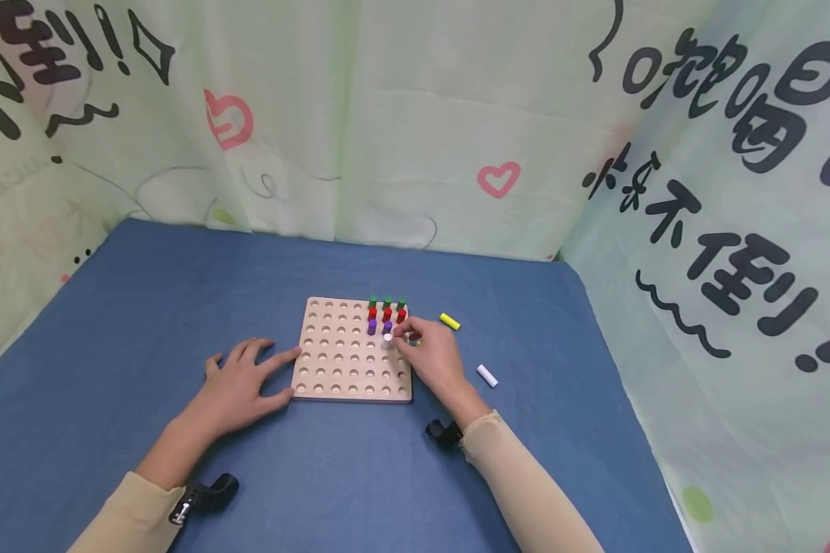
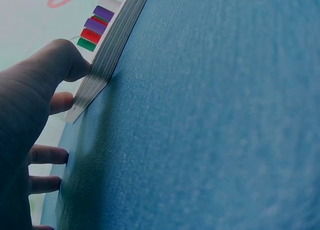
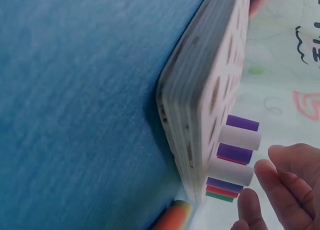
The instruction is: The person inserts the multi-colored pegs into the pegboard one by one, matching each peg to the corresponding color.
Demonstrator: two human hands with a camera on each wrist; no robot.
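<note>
The right hand [image 1: 434, 353], fingers loose and holding nothing, is just beside the white pegs [image 3: 232, 171] near the right edge of the board [image 1: 328, 365]. The left hand [image 1: 237, 385], spread wide, touches the board's left edge; purple pegs [image 1: 372, 328], red pegs [image 1: 387, 315] and green pegs [image 1: 387, 301] stand toward the far right corner.

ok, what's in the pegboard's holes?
Three green pegs, three red pegs, three purple pegs and two white pegs stand in the pegboard. Their lower ends are hidden; the right hand covers part of the right edge in the head view.
</note>
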